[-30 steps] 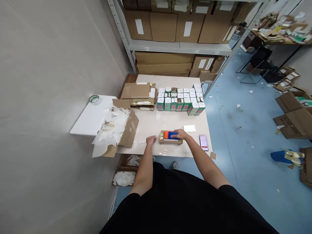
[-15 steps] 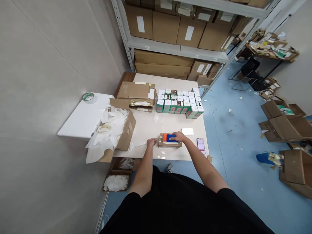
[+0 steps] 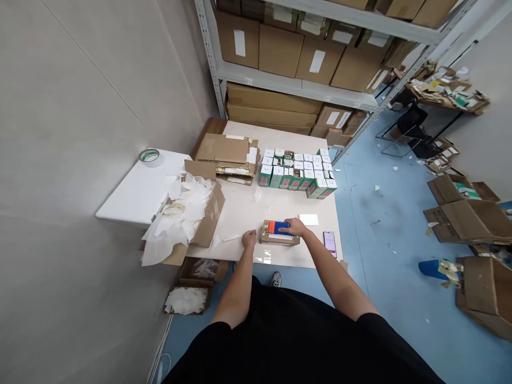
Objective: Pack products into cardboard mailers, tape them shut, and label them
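Observation:
A small cardboard box (image 3: 280,241) lies on the white table, with shiny tape over its left end. On its top sits a blue and orange tape dispenser (image 3: 278,228), and my right hand (image 3: 295,226) is closed round its blue end. My left hand (image 3: 249,238) is closed just left of the box, apart from it; what its fingers hold, if anything, is too small to see. A thin whitish strip (image 3: 231,238) lies beside that hand. To the right are a white card (image 3: 308,220) and a phone (image 3: 330,244).
Several green and white boxes (image 3: 298,173) stand in rows at the back of the table (image 3: 240,208). Flattened cardboard (image 3: 224,149) is stacked left of them. A carton of white paper (image 3: 182,208) flanks the table's left side; a tape roll (image 3: 149,155) lies beyond. Shelving (image 3: 276,81) rises behind.
The camera view has shifted slightly. Both hands stay in nearly the same places, the right on the tape dispenser over the box and the left beside the box.

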### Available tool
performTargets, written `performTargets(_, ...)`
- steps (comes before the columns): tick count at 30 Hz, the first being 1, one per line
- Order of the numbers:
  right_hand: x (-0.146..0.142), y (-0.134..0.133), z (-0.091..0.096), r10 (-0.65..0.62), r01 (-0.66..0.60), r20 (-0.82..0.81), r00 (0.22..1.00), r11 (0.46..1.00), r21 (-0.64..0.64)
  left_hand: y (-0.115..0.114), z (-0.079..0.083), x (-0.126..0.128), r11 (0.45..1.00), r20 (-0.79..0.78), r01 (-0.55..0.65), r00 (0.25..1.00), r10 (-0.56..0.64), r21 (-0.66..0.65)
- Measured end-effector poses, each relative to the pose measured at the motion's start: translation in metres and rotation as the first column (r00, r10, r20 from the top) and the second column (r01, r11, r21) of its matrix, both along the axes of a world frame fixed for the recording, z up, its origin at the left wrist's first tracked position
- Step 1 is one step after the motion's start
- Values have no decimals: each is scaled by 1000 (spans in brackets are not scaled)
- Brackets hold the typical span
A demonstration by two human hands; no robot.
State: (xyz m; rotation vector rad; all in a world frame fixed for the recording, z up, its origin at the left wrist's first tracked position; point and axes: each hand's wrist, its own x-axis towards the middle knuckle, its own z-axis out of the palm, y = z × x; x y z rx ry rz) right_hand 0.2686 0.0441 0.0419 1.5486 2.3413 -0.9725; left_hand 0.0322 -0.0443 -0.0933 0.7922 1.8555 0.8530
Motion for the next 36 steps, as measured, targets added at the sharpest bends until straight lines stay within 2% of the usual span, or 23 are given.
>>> performTargets(5, -6, 3, -3, -45, 43, 24, 999, 996, 79, 13, 6, 8, 998, -2, 51, 999, -51, 37)
performTargets(12, -20, 2, -5, -54, 45, 148, 987, 997, 65, 23, 9, 18, 997, -90, 70, 993, -73, -42)
performTargets(16, -13, 0, -2, -87, 79, 184, 979, 996, 52, 22, 14, 23, 995, -144, 74, 986, -82, -62)
performTargets(20, 25, 6, 6, -166, 161, 253, 953, 986, 43, 21, 19, 26, 993, -174, 99, 979, -110, -67)
performTargets(26, 127, 12, 15, -264, 268, 322, 909, 963, 35, 19, 21, 28, 987, -217, 147, 964, -156, -60)
performTargets(30, 184, 4, 12, -319, 330, 367, 874, 943, 34, 20, 21, 29, 985, -251, 155, 953, -169, -77)
performTargets(33, 200, -4, 2, -368, 385, 370, 853, 922, 29, 21, 20, 30, 982, -287, 167, 940, -185, -86)
performTargets(36, 199, -9, -11, -397, 416, 375, 838, 909, 31, 21, 20, 30, 975, -309, 197, 925, -221, -107)
